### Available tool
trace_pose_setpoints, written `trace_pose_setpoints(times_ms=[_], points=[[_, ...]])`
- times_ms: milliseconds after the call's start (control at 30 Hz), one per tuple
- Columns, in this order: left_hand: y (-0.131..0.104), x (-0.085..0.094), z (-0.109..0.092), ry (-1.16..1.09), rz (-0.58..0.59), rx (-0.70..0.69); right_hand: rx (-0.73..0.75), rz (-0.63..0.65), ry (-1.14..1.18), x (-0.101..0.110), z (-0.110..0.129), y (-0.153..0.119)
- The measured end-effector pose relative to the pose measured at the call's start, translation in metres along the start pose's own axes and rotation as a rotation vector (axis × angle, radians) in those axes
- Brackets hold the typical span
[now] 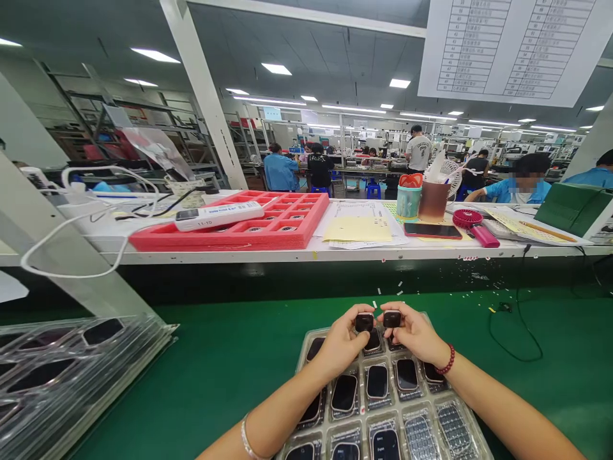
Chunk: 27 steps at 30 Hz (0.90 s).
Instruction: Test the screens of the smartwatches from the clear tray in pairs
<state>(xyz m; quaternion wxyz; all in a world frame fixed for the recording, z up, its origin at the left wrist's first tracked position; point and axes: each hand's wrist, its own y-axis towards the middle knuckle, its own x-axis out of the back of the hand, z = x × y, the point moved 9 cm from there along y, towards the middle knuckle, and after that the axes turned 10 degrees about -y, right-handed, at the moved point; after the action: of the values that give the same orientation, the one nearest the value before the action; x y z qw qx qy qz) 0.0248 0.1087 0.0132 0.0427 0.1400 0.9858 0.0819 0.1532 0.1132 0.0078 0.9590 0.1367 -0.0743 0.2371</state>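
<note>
At a green desk [215, 358] in a big, bright workroom [330, 64]. Pinching one smartwatch [364, 322] in the left hand [341, 338] and a second smartwatch [392, 319] in the right hand [419, 332], close but apart, over the far end of a clear plastic tray [363, 425] with more smartwatches [377, 382] in it.

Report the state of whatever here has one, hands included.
Left bare hand: closed on small black-faced watch
Right bare hand: closed on second watch
Clear plastic compartment tray: partly filled with watches
Rectangular dark watch at front: screen lit, showing text
Black red-edged phone: screen dark
Pink round-headed fan: lying down; running or not, unclear
White rectangular ceiling light: lit
</note>
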Motion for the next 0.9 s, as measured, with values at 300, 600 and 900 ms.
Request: trace_pose_setpoints(times_ms=[300, 600, 900], points=[[0.000, 0.002, 0.001, -0.072, -0.006, -0.018, -0.013, 0.007, 0.035, 0.000, -0.001, 0.001], [0.000, 0.000, 0.007, -0.052, 0.006, 0.014, 0.014, 0.011, 0.029, -0.001, 0.000, 0.000], [0.000, 0.000, -0.002, -0.046, 0.006, -0.031, -0.002, 0.010, -0.005, -0.002, 0.003, -0.001]])
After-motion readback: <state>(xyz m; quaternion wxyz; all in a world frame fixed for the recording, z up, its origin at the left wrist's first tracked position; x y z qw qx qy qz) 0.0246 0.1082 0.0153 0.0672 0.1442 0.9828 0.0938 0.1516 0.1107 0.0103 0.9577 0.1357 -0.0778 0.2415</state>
